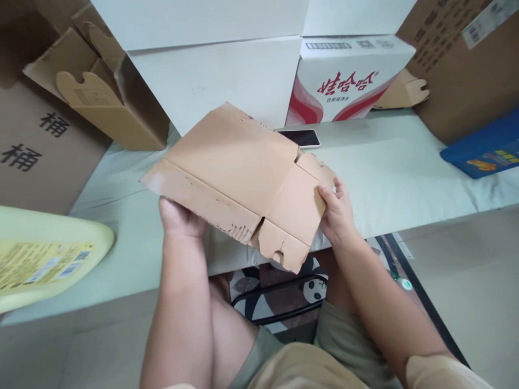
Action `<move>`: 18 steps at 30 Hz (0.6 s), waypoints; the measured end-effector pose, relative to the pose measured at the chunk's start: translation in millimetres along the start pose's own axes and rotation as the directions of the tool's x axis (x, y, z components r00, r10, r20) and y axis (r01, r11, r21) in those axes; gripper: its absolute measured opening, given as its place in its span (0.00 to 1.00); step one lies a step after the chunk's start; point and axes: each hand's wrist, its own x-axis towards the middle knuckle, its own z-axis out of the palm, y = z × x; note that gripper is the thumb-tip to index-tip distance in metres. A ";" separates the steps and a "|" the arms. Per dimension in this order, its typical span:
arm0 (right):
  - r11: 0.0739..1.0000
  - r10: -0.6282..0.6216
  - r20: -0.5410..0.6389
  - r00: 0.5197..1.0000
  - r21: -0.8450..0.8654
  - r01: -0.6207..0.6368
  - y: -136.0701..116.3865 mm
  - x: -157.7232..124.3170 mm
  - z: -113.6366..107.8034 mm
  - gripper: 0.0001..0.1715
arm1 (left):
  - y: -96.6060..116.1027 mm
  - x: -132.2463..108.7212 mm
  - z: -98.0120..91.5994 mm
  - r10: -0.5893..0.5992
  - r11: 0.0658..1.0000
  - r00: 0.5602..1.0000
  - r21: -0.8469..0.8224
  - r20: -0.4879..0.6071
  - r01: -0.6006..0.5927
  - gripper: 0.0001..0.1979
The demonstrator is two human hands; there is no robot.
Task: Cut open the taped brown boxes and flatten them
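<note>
The step in hand appears to be handling a creased carton (231, 162), held up in both hands above the near side of the cloth-covered tabletop (389, 178). Taking the carton as the middle of the dial, with 12 pointing away from the person, the left hand (180, 217) supports its near edge at 8 o'clock; those fingers go under the board, so I cannot tell how far they are curled. The right hand (337, 210) is at 4 o'clock, its fingers pinching the end flap, thumb on top. The creases lie nearly flat, and a notched tab (284, 247) sticks out at 5 o'clock, its edge ragged.

As I judge it, bending the flap or tab would call for a steady left hand under the main panel while the right works along the crease, gently, since the board looks worn at the slots.

A phone (307, 139) lies at 2 o'clock, partly behind the carton; a white box (214, 81) stands at 12, a folded box (121, 121) at 10.
</note>
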 end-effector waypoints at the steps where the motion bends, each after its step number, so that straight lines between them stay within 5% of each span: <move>1: 0.999 0.017 -0.021 1.000 0.041 -0.016 -0.8 -0.7 1.9 0.45 | 1.3 -1.5 -0.5 0.004 1.000 1.000 -0.018 0.003 -0.004 0.27; 7: 0.996 0.048 -0.091 0.995 0.084 -0.040 -21.5 -20.7 0.0 0.30 | -3.3 -8.3 -4.9 -0.106 0.993 0.990 0.042 -0.095 0.110 0.26; 13: 0.990 0.133 0.145 0.980 -0.063 -0.125 -36.0 -59.1 -28.1 0.37 | -26.7 -7.1 6.9 -0.281 0.959 0.956 -0.062 -0.082 0.277 0.22; 18: 0.994 0.105 -0.120 0.987 -0.017 -0.108 -53.7 -59.3 -71.9 0.28 | -30.2 -8.0 11.2 -0.408 0.913 0.911 -0.008 0.055 0.409 0.26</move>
